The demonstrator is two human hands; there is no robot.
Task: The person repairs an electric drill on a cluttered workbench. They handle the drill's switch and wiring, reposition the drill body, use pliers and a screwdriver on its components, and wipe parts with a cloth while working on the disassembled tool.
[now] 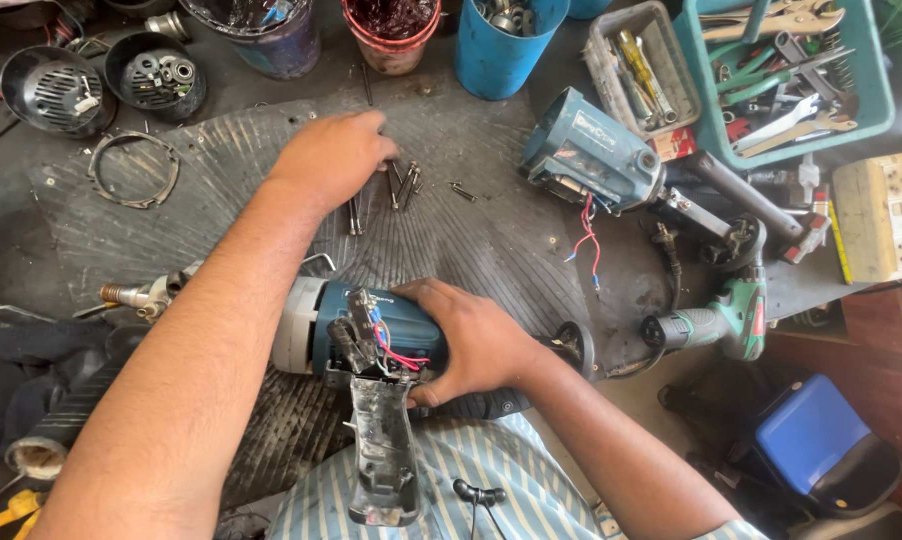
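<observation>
We are taking the blue grinder body (391, 335) as our landmark; it is lying on its side on the ribbed rubber mat (491, 240), directly in front of the striped shirt (491, 470). Our right hand (476, 345) is wrapping its fingers around the grinder body's right side and pressing it down, while the open rear end is exposing red and blue wires (396, 352) beside a grimy handle half-shell (383, 455) that is hanging toward us. Our left hand (333, 155) is reaching well beyond the grinder body, fingers curled down over the loose screws (403, 185); we cannot tell whether it is pinching one. Risks as we are judging them: the curled fingers are likely nudging neighbouring screws, which could roll along the mat's grooves and be lost; the half-shell is sitting unsupported, so any shift of the right hand could strain or pinch the exposed wires; the forearm crossing over the grinder body could knock the gear shaft (136, 295) lying just left of it. A second blue housing (591, 150) is sitting up and right of the grinder body, its parts easily confused.
</observation>
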